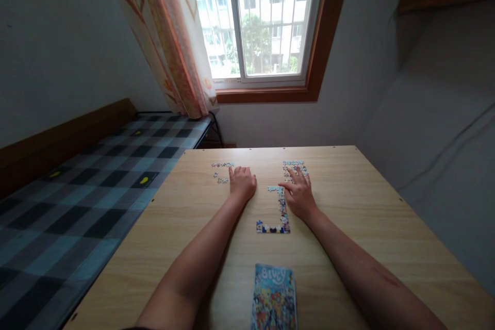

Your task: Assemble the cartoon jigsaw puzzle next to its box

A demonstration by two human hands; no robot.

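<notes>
Bright window beside floral curtain

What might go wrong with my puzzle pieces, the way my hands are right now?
Your right hand has a finger at the far end of the narrow puzzle strip, so a push might bend or split it. Its other fingers are over the piece cluster farther back, and could disturb those rows. Your left hand is right beside a few small loose pieces; a sideways brush might scatter them.
</notes>
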